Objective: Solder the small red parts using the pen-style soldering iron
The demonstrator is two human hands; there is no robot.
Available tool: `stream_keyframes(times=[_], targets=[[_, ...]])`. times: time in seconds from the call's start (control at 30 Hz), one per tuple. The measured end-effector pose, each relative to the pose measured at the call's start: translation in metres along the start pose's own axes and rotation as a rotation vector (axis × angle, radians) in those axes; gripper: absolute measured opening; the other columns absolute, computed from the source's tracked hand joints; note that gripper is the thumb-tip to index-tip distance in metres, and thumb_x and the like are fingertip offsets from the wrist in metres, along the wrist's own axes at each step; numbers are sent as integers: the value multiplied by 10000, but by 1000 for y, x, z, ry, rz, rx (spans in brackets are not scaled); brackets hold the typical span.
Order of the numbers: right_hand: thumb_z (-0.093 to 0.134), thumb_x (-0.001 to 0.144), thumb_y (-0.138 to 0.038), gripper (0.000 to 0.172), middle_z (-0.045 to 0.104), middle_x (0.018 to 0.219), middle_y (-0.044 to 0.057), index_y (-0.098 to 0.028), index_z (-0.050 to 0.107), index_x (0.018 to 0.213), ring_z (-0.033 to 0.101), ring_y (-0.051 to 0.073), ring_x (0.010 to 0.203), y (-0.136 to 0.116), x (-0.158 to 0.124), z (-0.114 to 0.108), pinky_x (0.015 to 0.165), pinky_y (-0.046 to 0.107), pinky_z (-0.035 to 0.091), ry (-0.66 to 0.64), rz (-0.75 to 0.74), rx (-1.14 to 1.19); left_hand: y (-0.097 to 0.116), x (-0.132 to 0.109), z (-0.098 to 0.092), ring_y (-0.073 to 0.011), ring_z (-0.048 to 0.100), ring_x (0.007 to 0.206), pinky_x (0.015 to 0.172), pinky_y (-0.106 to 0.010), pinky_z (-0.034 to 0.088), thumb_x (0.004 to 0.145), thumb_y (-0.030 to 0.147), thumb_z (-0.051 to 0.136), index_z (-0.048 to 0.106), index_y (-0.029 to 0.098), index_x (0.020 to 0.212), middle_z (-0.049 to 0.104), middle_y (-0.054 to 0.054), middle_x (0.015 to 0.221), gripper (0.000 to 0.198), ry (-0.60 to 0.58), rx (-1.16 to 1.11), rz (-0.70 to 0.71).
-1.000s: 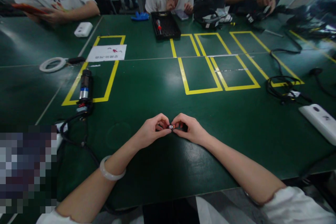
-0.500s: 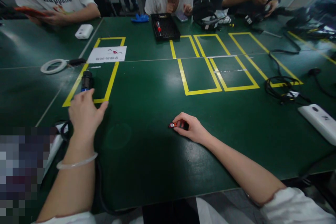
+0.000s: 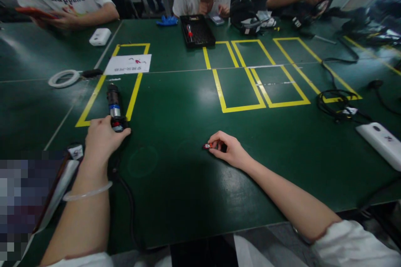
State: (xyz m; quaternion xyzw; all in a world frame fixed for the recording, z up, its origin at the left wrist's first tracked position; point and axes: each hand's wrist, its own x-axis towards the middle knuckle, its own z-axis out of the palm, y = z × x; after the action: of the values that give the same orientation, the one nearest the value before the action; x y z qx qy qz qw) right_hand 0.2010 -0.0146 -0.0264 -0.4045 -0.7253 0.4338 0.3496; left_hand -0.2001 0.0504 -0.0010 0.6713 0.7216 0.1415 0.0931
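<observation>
At the left, my left hand (image 3: 103,139) is closed around the near end of a black cylindrical tool (image 3: 113,98) with a blue and silver band. The tool lies tilted inside a yellow-taped frame, and its far end points away from me. A black cord (image 3: 130,194) runs from beneath that hand toward the table's near edge. Near the middle of the table, my right hand (image 3: 227,148) pinches a small red, orange and white piece (image 3: 207,146) between thumb and fingers. Its exact kind is too small to make out.
Yellow tape frames (image 3: 242,109) mark the green table. A white paper sheet (image 3: 128,64) lies beyond the tool. Further back sits a black tray (image 3: 200,39) holding a screwdriver (image 3: 189,31). At right are a coiled cable (image 3: 335,104) and white power strip (image 3: 380,144). Several people sit opposite.
The black tool has swung to the right and toward me, showing its blue and silver band, with my left hand now wrapped on its near end. My right hand has hardly moved.
</observation>
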Motion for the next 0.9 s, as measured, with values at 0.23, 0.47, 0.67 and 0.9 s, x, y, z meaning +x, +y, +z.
stream_keyframes(times=[0.23,0.47,0.67,0.9], targets=[[623,814,-129,177,627,959,49,-191,596,978,592,149,792,5,0,0,674,276,491,40,-35,-64,92,-29,27,-343,548,1101,822,-435,513,821,552,536,461,156,1322,507,-180,1195,643,-1,232,49],[612,829,-139,167,625,902,34,-200,591,982,592,153,781,7,1,-4,689,285,482,108,-6,-147,165,-66,49,-281,548,1080,793,-356,522,813,520,587,371,148,1413,499,-142,1213,739,-70,160,279],[613,828,-136,164,609,880,19,-205,582,973,578,152,781,11,-1,-5,690,279,463,145,-12,-169,192,-87,60,-262,547,1047,760,-332,520,768,558,645,348,152,1430,515,-124,1183,831,-120,62,363],[625,832,-134,143,608,878,31,-210,591,949,575,177,809,10,1,-2,720,303,469,107,-32,-252,195,-91,63,-262,544,1016,755,-330,500,789,568,617,328,149,1448,521,-128,1157,833,-108,60,381]])
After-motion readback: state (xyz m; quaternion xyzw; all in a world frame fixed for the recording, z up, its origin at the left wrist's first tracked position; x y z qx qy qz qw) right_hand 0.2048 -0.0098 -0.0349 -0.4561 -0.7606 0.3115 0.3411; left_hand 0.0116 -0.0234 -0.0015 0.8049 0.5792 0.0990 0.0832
